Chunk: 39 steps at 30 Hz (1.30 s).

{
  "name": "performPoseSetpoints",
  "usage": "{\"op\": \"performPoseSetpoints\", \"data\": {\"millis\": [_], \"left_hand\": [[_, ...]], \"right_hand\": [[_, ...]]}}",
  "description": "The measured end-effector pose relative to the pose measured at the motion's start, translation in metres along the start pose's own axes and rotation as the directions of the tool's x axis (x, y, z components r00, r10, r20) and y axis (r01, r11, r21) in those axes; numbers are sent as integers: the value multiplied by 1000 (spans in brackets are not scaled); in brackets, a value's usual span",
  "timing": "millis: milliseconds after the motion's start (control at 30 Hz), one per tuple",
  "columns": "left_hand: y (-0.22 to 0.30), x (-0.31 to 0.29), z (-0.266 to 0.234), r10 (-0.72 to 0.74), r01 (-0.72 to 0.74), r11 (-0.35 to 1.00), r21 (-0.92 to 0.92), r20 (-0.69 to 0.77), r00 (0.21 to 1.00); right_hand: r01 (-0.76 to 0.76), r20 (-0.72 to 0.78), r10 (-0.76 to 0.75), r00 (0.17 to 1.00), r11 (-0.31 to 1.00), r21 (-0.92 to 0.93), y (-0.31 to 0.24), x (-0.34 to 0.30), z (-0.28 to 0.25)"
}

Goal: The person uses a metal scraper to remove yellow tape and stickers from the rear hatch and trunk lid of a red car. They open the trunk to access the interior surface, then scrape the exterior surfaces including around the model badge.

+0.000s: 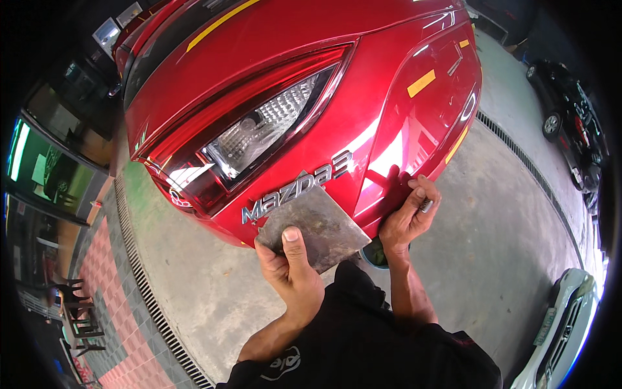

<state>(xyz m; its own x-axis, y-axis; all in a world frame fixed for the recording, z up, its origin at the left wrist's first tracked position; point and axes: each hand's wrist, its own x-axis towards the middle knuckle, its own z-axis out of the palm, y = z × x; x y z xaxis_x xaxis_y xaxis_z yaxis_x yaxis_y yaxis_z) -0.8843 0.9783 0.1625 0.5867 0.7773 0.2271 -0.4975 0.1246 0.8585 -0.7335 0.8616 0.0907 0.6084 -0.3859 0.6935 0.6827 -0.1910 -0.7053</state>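
My left hand (293, 275) grips a flat, square, stained grey plate (324, 225), thumb on top. The plate is held before the rear of a red car (337, 139), its upper edge overlapping the lower part of the chrome lettering (254, 211); whether it touches the bodywork I cannot tell. Near the bumper's lower right edge, my right hand (409, 220) is closed round a small greyish piece (426, 205). Only its end shows between the fingers, so its kind is unclear. Above the lettering is the tail light (259, 129), with a clear lens and red surround.
Yellow tape strips (421, 83) stick to the car. A round container (376, 253) is partly hidden below my right hand. Drain grates (518, 152) cross the concrete floor (473, 259). A black car (570, 123) and a white car (562, 327) stand at right, wooden chairs (81, 318) at left.
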Motion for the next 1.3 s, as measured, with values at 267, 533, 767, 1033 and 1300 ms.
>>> {"op": "performPoseSetpoints", "data": {"millis": [267,533,767,1033,1300], "left_hand": [[10,-1,-21,13,-21,996,84,105,994],[27,12,-19,38,-79,965,248,164,986],[20,4,-27,126,-186,950,250,240,963],[24,4,-34,135,-218,931,292,279,951],[16,-3,-49,57,-85,989,124,213,975]], "right_hand": [[334,260,-225,939,778,-532,-28,20,-20],[560,630,-471,618,826,69,-96,78,13],[522,787,-545,290,779,347,-113,116,42],[518,805,-570,166,745,420,-114,128,46],[517,802,-596,-43,674,528,-124,145,57]]}}
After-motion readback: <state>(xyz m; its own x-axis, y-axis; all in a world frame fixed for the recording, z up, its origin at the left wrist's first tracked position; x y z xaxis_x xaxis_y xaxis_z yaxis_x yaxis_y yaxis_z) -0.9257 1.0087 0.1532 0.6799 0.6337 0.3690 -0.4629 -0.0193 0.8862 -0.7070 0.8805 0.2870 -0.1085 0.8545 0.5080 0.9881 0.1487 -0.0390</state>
